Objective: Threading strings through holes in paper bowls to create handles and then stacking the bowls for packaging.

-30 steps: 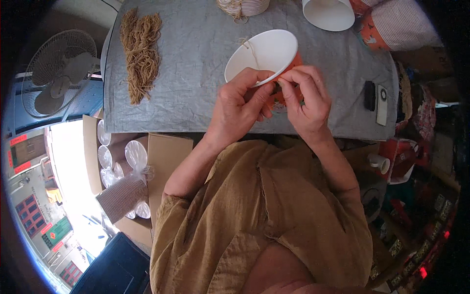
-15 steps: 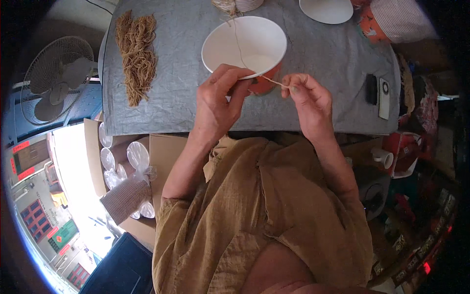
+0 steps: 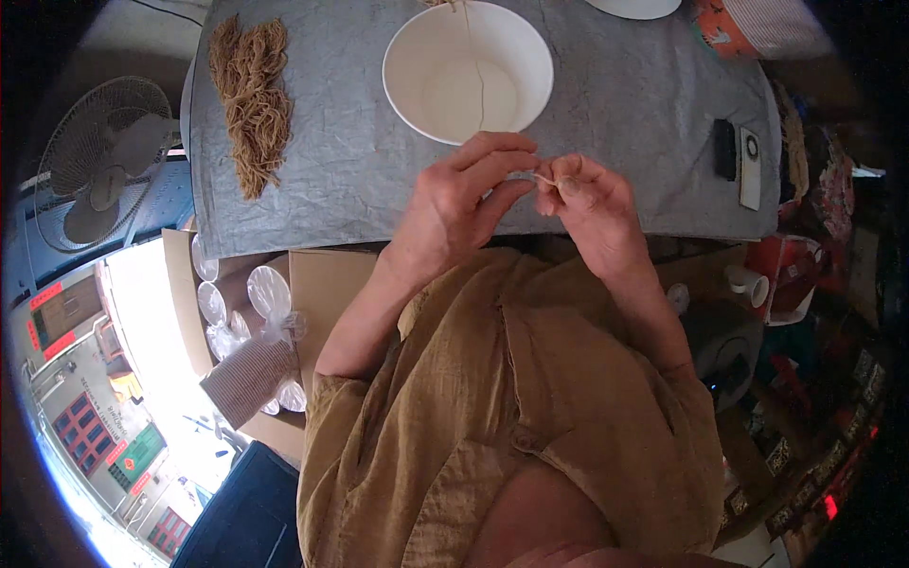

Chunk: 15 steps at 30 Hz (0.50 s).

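A wide white paper bucket stands on the grey cloth-covered table, its open mouth toward me. A thin tan string runs down across the bucket's mouth to my fingers, just in front of the rim. My left hand is bent with the string at its fingertips; its exact grip is partly hidden. My right hand pinches the string end between thumb and forefinger, close beside the left fingertips. A bundle of tan strings lies at the table's left.
The grey table cloth reaches my waist. At its right lie a black object and a white device. Stacked paper tubs lie far right. A cardboard box with bagged cups stands below left, near a fan.
Both hands have come closer together; the left has left the bucket's rim and moved right. The string's free stretch between them is shorter. The bucket sits higher in view.
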{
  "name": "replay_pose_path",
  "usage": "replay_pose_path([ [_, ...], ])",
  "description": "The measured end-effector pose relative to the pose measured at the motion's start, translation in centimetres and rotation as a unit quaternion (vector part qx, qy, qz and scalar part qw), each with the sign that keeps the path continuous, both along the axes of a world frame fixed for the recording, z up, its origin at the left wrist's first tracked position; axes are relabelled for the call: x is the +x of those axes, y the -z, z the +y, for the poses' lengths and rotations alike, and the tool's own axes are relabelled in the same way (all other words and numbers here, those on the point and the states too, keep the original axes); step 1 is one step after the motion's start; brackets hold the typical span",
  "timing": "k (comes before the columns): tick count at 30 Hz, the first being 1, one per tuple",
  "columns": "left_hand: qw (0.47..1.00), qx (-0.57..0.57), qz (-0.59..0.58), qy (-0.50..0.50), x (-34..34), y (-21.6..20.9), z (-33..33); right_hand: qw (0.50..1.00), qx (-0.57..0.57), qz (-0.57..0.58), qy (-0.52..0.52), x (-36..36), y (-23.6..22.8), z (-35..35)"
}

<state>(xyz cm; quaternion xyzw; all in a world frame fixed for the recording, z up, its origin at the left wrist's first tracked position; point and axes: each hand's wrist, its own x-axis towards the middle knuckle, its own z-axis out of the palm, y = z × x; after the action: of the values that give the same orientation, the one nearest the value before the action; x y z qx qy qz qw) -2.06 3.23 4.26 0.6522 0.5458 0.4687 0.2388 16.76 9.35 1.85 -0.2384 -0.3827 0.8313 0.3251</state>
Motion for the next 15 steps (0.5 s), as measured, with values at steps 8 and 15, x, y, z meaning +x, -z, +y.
replay_pose_path([
  [8, 0.998, -0.061, -0.020, 0.007, -0.1, 0.4, -0.2, 0.969, 0.154, -0.190, 0.017, 1.0, -1.1, 1.3],
  [15, 0.998, -0.055, 0.038, -0.006, 0.2, 0.1, -0.4, 0.899, 0.350, -0.263, -0.010, 1.4, -1.8, 1.8],
])
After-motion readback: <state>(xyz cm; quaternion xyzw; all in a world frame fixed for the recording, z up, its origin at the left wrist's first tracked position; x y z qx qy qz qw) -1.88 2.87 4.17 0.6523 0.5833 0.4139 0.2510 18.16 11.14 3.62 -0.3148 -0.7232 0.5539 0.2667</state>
